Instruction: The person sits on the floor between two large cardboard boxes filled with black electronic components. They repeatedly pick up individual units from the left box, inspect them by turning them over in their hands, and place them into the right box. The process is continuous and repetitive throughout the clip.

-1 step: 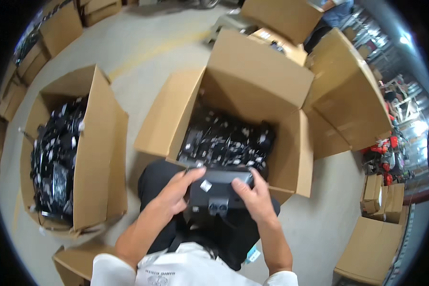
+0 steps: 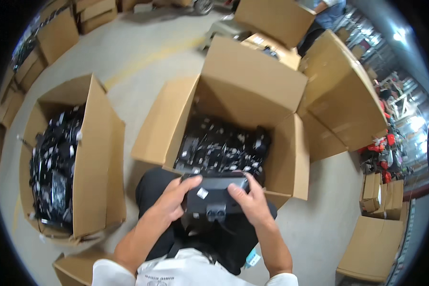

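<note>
White short-sleeved shirt (image 2: 195,272), dark print (image 2: 158,282); black trousers (image 2: 150,188).

The handheld device (image 2: 217,197) looked like smooth, dark plastic with a paper-like label (image 2: 202,193). The open box (image 2: 245,100) was matt cardboard, the shirt (image 2: 190,267) cloth, the floor (image 2: 145,95) smooth.

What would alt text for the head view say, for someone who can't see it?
A left hand and right hand hold a black rectangular device. Just beyond it, an open cardboard box contains black parts; to the left, a second box holds more.
</note>
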Demonstrator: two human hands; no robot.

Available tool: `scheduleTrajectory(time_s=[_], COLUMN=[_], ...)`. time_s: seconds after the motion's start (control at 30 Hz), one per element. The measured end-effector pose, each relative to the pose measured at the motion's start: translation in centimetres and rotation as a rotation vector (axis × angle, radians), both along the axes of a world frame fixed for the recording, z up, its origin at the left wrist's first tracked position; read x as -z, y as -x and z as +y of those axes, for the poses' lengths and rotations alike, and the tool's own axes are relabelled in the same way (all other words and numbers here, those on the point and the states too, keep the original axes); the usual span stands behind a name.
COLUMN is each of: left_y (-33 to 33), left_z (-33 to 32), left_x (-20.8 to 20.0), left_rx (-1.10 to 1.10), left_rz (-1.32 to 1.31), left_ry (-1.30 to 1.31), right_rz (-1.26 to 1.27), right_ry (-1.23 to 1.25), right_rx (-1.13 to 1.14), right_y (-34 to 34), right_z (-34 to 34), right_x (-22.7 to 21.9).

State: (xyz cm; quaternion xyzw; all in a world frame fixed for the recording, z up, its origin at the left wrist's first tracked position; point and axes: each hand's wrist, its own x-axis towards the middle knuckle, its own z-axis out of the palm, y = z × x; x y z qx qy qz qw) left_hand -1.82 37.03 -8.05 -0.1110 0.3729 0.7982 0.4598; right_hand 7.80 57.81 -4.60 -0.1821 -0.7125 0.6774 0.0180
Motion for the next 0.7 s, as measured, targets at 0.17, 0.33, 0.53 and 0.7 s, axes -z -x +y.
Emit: scheduleTrajectory(time_s=[0.17,0.33,0.53,0.7], left_y=[0.5,2.9,10.2,11.3], left_z=[1.7,3.6,3.1,3.9], left_x=[-2.6,-3.6,-1.6,1.0], left_rx=[-0.280,-0.590,-0.746,-0.616], left_rz=[0.452,0.502,0.593,0.501], left_ry=[0.134,0.164,0.166,0.384], right_rz=[0.036,-0.014,0.099,0.252], right_ry=[0.081,0.109,0.127,0.410], right_rx=[-0.058,-0.077,0.136,0.377], right_y=[1.9,3.1,7.9,16.0], right_z=[0.9,2.8,8.3,19.7], right_x=[0.0,-1.0,-5.5,-5.2])
